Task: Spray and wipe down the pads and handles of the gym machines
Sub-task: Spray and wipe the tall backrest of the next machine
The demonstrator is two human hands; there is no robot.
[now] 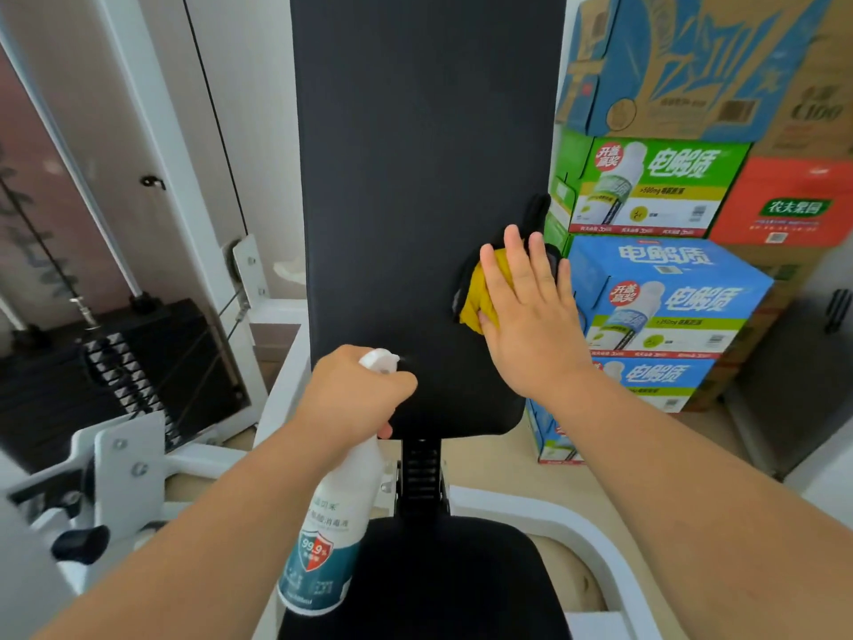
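Note:
A tall black back pad (415, 177) of a gym machine stands upright in front of me, with the black seat pad (452, 579) below it. My left hand (355, 394) grips the neck of a white spray bottle (330, 538) with a teal and red label, its nozzle pointing at the lower part of the back pad. My right hand (526, 307) lies flat with straight fingers on a yellow and black cloth (475, 293), pressing it against the right edge of the back pad.
Stacked drink cartons (664, 288) in blue, green, red and brown stand close to the right of the pad. A weight stack (124, 376) with cables and the white machine frame (124, 459) fill the left. A white frame rail (577, 533) curves round the seat.

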